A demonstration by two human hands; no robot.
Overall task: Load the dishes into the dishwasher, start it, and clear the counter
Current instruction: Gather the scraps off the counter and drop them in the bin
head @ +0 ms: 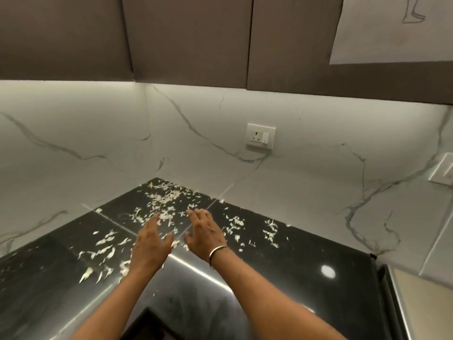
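My left hand is blurred, its fingertips lost among the peels. I cannot tell whether it or my right hand touches the worktop. Whatever lies under my palms is hidden. The picture's right edge cuts off a switch plate and a paper.

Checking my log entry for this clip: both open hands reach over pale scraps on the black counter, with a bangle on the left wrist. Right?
No: the head view shows the bangle at the wrist of the right hand, not the left hand. The rest stands.
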